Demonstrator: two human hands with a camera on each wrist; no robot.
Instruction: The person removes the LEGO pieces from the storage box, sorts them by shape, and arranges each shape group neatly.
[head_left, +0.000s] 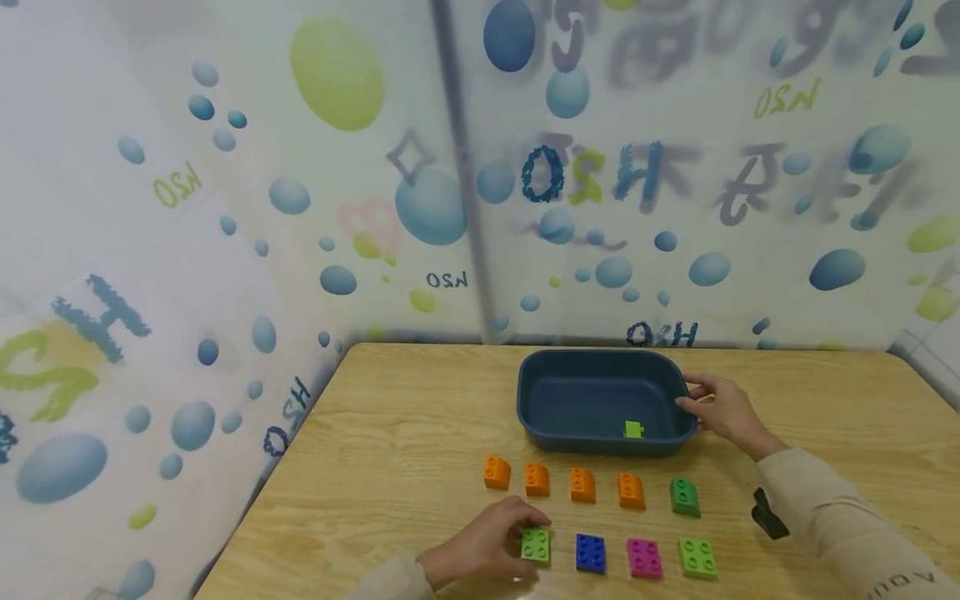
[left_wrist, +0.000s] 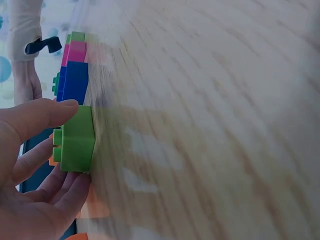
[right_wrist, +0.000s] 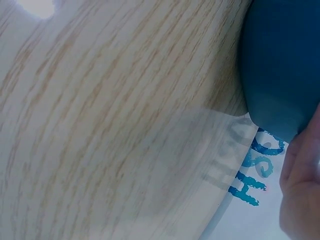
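Note:
At the left end of the front row, my left hand [head_left: 491, 540] holds a light green toy brick [head_left: 536, 546] between thumb and fingers. In the left wrist view the thumb lies along one side of this brick [left_wrist: 77, 142], the fingertips against the opposite side, and its studs face the palm. My right hand [head_left: 723, 410] grips the right rim of a dark blue plastic bin [head_left: 592, 446], thumb over the edge and fingers outside. Inside the bin lies a small lime green piece [head_left: 633, 429]. The right wrist view shows the bin's outer wall [right_wrist: 280, 65] beside that hand [right_wrist: 302, 185].
Right of the held brick stand a blue brick [head_left: 590, 553], a magenta brick [head_left: 645, 557] and another light green brick [head_left: 698, 557]. Behind them run several orange curved bricks [head_left: 582, 484] and a dark green one [head_left: 684, 497]. A patterned wall sheet [head_left: 420, 208] borders the wooden table [head_left: 397, 417].

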